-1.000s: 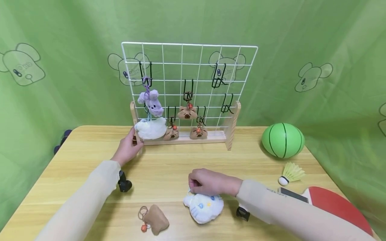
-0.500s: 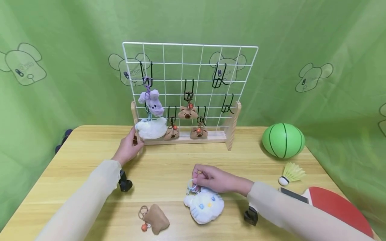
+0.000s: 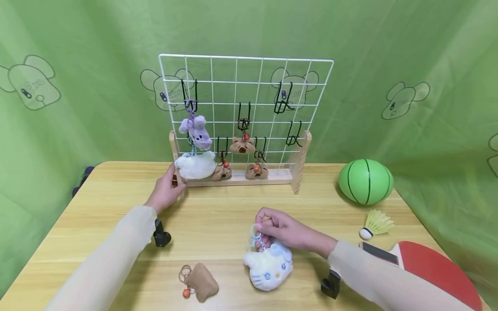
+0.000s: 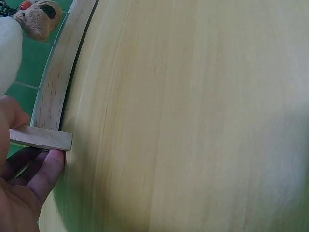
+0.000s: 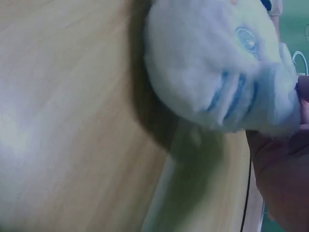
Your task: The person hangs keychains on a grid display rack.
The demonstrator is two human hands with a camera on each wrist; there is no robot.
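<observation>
My right hand (image 3: 284, 229) pinches the pale blue ring of a white plush cat keychain (image 3: 269, 268), whose face with blue eyes points up. In the right wrist view the plush cat (image 5: 212, 63) fills the upper part, its whisker stripes plain to see. My left hand (image 3: 165, 190) grips the left wooden foot of a white wire grid rack (image 3: 249, 82); the left wrist view shows thumb and fingers on either side of that wooden upright (image 4: 43, 137). Near the left hand hangs a white plush (image 3: 196, 166), below a purple plush keychain (image 3: 197, 133).
Several brown plush keychains (image 3: 243, 146) hang on black hooks, and other hooks (image 3: 284, 101) at the right hold nothing. A brown keychain (image 3: 204, 283) lies at the front. On the right are a green ball (image 3: 365, 181), a shuttlecock (image 3: 375, 224) and a red paddle (image 3: 437, 272).
My right hand has moved up and to the right, drawing the ring up; the plush cat has shifted slightly right and tilted. The left hand stays on the rack's foot.
</observation>
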